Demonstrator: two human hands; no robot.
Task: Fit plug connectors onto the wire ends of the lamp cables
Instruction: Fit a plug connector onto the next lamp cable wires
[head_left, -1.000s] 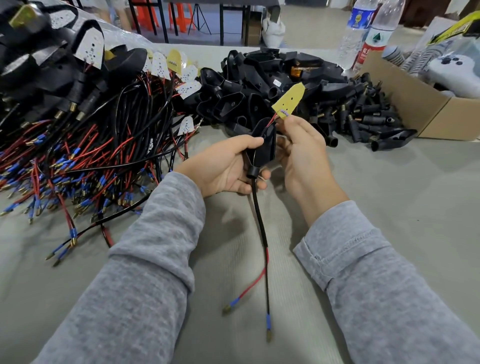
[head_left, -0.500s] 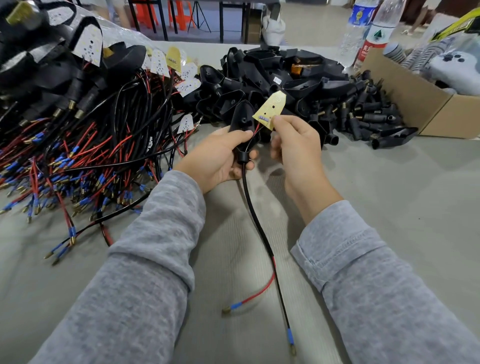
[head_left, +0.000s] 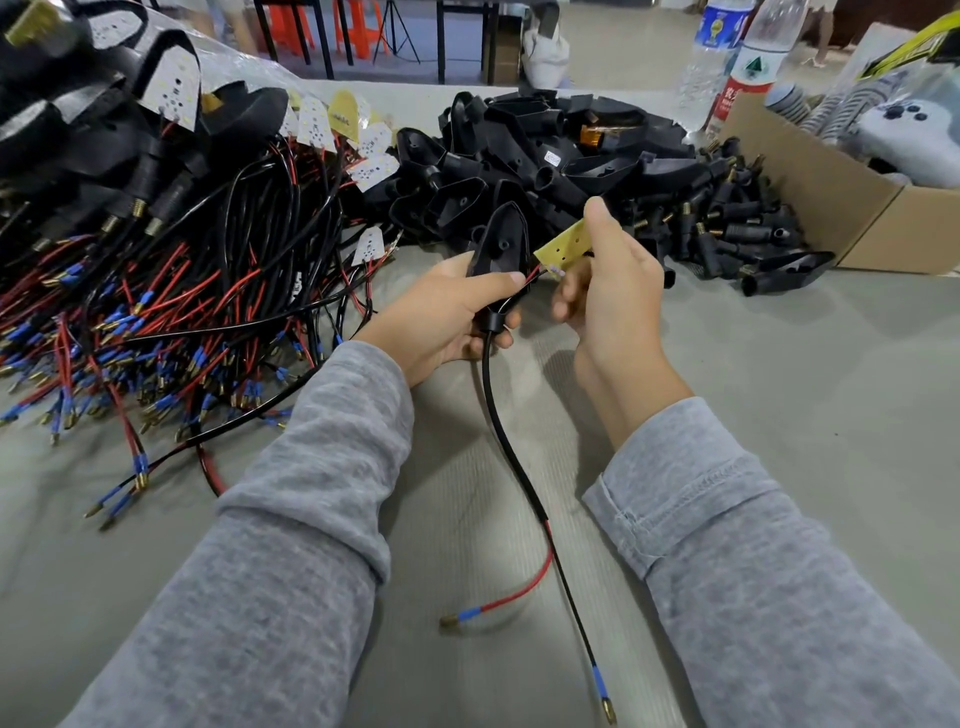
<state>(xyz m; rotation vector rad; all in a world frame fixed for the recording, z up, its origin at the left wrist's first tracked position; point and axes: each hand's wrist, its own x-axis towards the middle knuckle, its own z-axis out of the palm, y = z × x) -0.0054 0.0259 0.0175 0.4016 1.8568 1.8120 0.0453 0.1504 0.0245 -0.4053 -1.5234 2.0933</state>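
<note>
Left hand (head_left: 441, 317) grip holds black lamp housing (head_left: 500, 244) above counter (head_left: 779, 415); right hand (head_left: 605, 280) grip pinches yellow LED board (head_left: 563, 248); cable (head_left: 511, 467) trails toward viewer, ends on counter

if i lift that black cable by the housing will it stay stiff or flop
Probably flops: the black cable curves loosely from the housing the left hand grips. Its red wire bends aside, so the ends likely dangle. Seems light.
</note>
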